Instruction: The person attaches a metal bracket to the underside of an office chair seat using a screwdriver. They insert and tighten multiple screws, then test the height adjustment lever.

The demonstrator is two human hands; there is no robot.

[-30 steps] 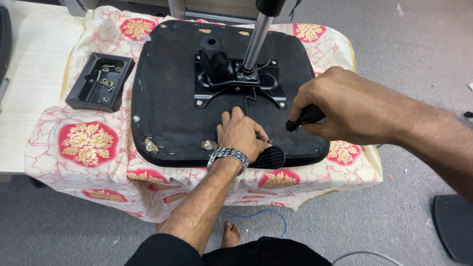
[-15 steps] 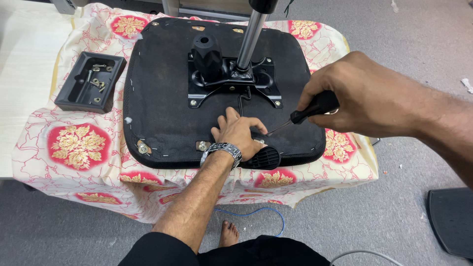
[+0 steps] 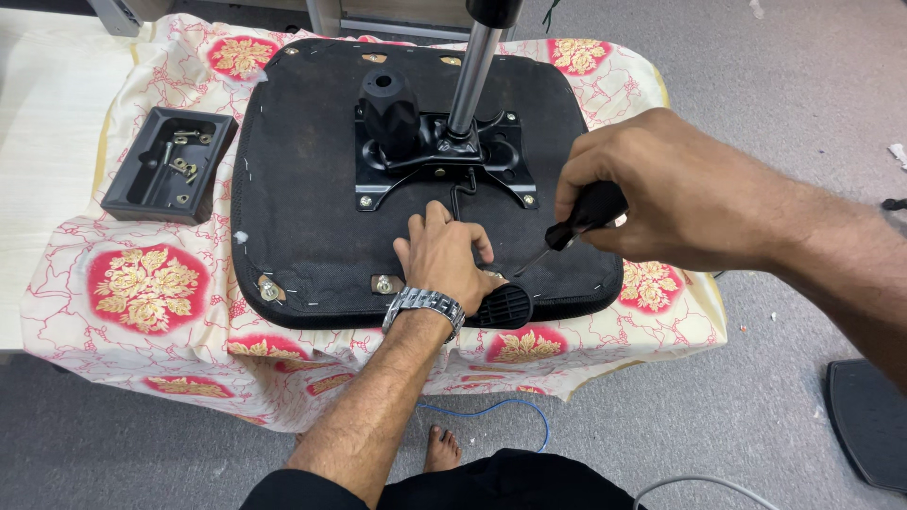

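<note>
Black seat (image 3: pixel 302 189), red-flowered cream cloth (image 3: pixel 142 283)

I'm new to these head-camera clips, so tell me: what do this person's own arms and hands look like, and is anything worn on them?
Both forearms are bare, with no sleeves and no gloves. The left hand has a silver metal link watch on its wrist. The right hand shows no ring or band in this view.

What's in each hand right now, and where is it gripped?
The right hand grips a screwdriver by its black handle. The left hand holds nothing; it rests flat on the upturned chair seat.
</note>
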